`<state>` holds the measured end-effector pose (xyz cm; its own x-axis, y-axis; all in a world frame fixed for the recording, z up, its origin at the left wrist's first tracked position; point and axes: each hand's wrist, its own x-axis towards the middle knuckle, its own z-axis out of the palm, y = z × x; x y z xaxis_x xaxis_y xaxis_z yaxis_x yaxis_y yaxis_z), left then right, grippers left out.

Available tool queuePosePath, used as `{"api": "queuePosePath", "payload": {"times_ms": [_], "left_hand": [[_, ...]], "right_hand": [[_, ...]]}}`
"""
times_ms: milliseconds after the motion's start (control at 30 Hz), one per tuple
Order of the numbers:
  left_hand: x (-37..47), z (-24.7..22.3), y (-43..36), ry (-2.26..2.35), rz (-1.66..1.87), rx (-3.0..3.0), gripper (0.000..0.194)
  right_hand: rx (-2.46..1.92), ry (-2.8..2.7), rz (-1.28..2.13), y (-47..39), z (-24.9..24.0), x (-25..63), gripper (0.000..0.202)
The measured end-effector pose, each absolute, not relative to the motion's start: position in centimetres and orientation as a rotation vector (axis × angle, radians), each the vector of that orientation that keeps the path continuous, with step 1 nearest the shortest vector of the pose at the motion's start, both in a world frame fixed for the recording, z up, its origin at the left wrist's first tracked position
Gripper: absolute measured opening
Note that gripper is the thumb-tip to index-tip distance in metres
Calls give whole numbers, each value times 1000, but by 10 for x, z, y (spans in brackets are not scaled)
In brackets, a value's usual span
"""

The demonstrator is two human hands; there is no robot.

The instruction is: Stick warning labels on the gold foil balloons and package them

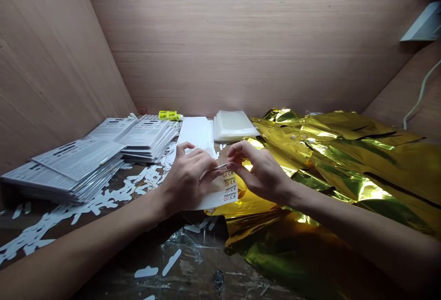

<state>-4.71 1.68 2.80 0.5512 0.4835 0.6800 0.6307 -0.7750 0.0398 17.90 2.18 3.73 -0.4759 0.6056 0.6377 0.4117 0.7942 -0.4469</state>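
Note:
My left hand grips a white sheet of stickers, holding it over the gold foil. Along the sheet's right edge runs a column of small labels printed with CE marks and round warning signs. At the top edge of this sheet, my right hand has its thumb and forefinger pinched together. Whether a peeled label sits between those fingertips is too small to make out. Part of the sheet is hidden behind my left hand. Gold metallic foil lies crumpled under and beyond my right forearm.
Stacks of printed cards stand at the left. White paper and a pile of clear plastic sleeves lie at the back, near a yellow-green tube. White paper cutouts litter the table. Wooden panels enclose it.

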Motion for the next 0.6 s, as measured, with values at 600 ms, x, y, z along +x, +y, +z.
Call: {"api": "queuePosePath", "payload": {"times_ms": [600], "left_hand": [[-49, 40, 13, -966, -893, -2549, 25]], "right_hand": [[-544, -2302, -139, 18, 44, 187, 13]]}}
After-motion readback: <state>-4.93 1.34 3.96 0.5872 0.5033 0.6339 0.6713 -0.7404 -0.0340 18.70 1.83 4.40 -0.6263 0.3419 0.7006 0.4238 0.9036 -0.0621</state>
